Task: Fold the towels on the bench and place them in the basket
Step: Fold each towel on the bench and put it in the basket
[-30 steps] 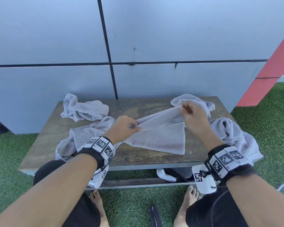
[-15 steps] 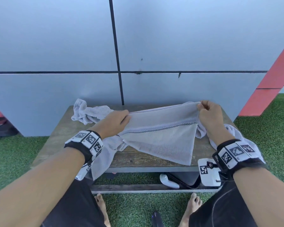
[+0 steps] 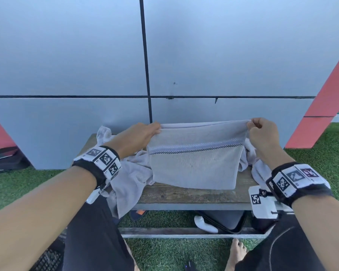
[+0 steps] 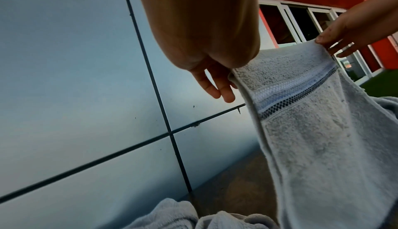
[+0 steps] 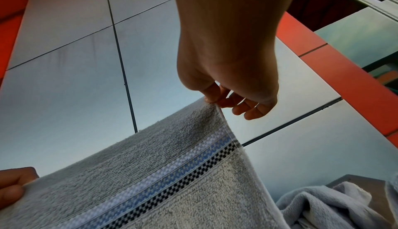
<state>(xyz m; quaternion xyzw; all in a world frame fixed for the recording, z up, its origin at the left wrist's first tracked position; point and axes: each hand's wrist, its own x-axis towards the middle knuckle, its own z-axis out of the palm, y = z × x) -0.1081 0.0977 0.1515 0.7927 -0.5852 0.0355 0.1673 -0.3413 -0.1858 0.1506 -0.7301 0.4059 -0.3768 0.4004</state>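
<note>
A grey towel [image 3: 196, 165] with a white, blue and black checked band hangs stretched above the wooden bench [image 3: 184, 195]; its lower edge lies on the bench top. My left hand [image 3: 143, 133] pinches its top left corner, and my right hand [image 3: 259, 129] pinches the top right corner. The left wrist view shows the left hand [image 4: 217, 72] at the towel [image 4: 312, 139] edge. From the right wrist, thumb and forefinger of the right hand [image 5: 217, 100] nip the towel [image 5: 161, 181] corner. No basket is in view.
More crumpled grey towels lie on the bench: one at the left [image 3: 129, 177], hanging over the front edge, and one at the right [image 3: 252, 163]. A grey panelled wall stands close behind. Under the bench sit dark things and a white object [image 3: 205, 223]. Green turf surrounds it.
Both hands have lifted the towel off the bench and pulled its top edge taut and level, moving up and apart. The towel now hangs flat instead of lying bunched.
</note>
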